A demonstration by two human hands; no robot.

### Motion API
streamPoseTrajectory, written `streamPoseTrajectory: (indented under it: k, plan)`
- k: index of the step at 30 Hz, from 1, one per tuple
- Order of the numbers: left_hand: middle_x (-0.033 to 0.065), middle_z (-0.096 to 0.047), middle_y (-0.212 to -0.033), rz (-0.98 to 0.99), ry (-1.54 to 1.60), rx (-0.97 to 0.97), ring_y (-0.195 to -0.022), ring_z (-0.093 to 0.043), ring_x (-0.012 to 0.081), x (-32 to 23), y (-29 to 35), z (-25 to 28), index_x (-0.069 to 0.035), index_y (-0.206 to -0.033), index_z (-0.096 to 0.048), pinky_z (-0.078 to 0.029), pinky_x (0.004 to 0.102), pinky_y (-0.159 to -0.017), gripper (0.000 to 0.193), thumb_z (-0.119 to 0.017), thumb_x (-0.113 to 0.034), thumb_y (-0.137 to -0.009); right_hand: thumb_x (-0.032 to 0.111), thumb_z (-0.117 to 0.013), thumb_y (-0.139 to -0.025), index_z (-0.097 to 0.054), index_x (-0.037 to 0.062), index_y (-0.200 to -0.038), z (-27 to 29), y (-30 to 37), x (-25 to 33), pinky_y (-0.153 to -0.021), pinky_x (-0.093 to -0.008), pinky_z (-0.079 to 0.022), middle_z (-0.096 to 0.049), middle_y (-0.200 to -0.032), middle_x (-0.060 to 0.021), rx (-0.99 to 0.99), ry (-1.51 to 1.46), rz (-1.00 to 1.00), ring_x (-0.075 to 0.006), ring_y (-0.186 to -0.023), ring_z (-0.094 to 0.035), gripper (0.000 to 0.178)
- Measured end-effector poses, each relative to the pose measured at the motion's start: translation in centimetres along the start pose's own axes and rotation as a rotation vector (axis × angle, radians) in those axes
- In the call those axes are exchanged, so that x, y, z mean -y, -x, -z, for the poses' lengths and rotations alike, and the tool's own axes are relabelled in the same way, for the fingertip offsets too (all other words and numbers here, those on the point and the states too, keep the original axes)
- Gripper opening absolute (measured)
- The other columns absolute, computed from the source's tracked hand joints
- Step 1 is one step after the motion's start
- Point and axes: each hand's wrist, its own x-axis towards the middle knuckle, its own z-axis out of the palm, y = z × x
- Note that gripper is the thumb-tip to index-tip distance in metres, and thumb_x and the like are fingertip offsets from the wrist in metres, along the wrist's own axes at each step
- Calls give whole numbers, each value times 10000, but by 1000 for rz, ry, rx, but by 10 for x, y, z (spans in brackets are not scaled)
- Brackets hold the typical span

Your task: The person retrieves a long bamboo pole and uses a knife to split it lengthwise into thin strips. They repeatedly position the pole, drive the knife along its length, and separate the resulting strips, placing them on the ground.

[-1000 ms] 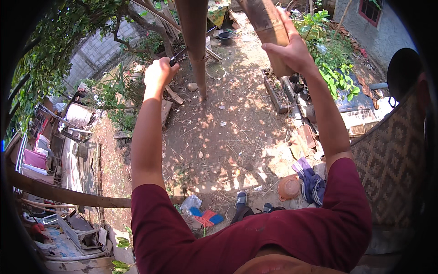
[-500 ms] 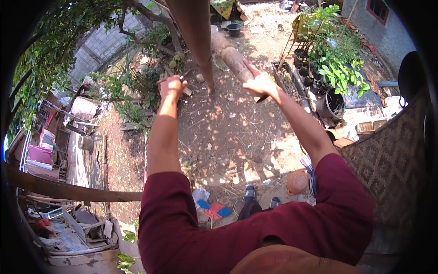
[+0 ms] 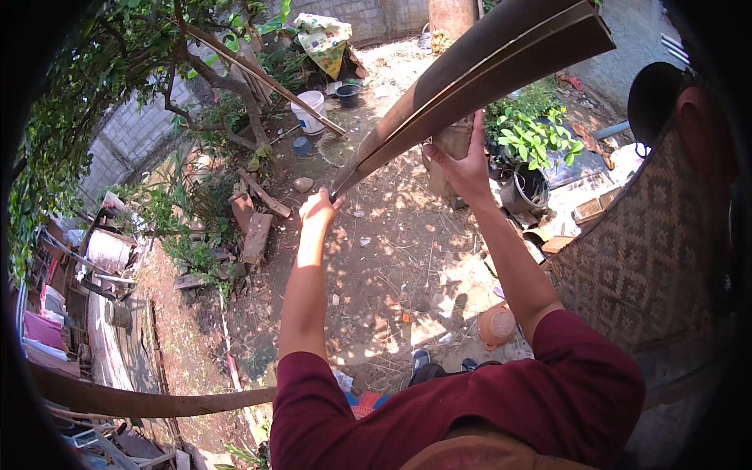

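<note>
A long, curved brown strip [image 3: 478, 86], apparently a palm-frond stalk or slab of bark, ran from a narrow tip at centre frame up to a broad end at the upper right edge, held in the air above a dirt yard [image 3: 392, 266]. The left hand [image 3: 319, 210] was closed in a fist around the narrow tip, fingers curled tight and pressed together; its forearm stretched straight forward and away from the body. The right hand [image 3: 462, 160] gripped the strip further along, from below, thumb on one side and fingers wrapped over the edge; how firmly they pressed could not be told. The right arm was bent at the elbow and raised, in a dark red sleeve [image 3: 580, 376]. Below the strip lay bricks [image 3: 254, 231] and planks, a white bucket [image 3: 312, 110], and a potted green plant [image 3: 533, 137]. A woven bamboo wall [image 3: 650, 235] stood at the right.
</note>
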Motion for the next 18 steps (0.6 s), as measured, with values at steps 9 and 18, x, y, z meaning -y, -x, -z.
streamPoseTrajectory:
  k: [9,18]
  plan:
    - [211,-407,-1502,-1415,704,8,-1384,-421,365,-204,182,148,-86,-1546,-262,-348,477,-1136,1146,-904,-394,-648,385,-912,-700,-395,61,-1441,71,119,-31,-1029,-397,-454,-546,-1364,-139,-121,-137,-178,-259,-1241,-559,960]
    - [138,-619,-1171,-1608,338,431,-1103,-588,345,-285,314,19,-68,-1248,-543,-479,447,-949,707,-858,-257,-644,316,-877,-749,-523,18,-1332,203,353,-68,-1005,-380,-471,-612,-1271,-122,-72,-550,-454,-224,-1177,-586,744]
